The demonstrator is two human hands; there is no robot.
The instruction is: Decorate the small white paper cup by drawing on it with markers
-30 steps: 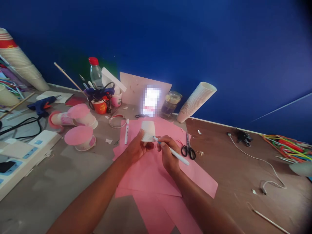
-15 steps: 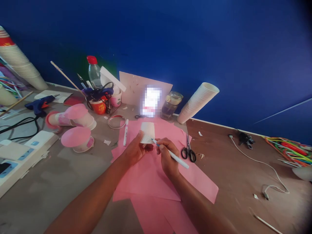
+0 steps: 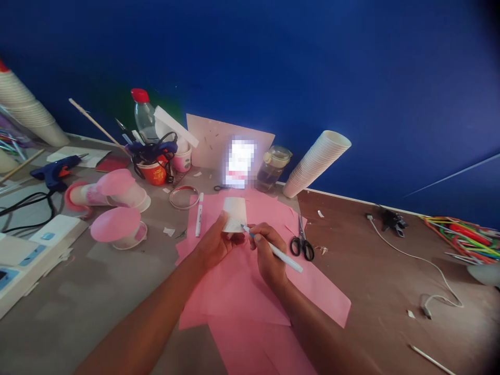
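Observation:
A white paper cup (image 3: 235,212) is held by my left hand (image 3: 215,240), its fingers wrapped around the left side and underneath. My right hand (image 3: 270,255) grips a white marker pen (image 3: 287,259), its tip at the lower right part of the cup. Whether the tip touches the cup I cannot tell. Both hands are above overlapping pink paper sheets (image 3: 250,291). A second white marker (image 3: 199,214) lies on the paper left of the cup. Black-handled scissors (image 3: 301,244) lie to the right of my right hand.
A tall stack of paper cups (image 3: 317,164) leans beside a glass jar (image 3: 274,164). At left are pink-topped cups (image 3: 117,226), a glue gun (image 3: 57,171) and a power strip (image 3: 41,250). A roll of tape (image 3: 184,198) lies behind the papers; a cable (image 3: 414,265) runs at right.
The view has shifted slightly, so the things at the left sit further left. My hands keep their hold on the cup and marker, with little visible movement.

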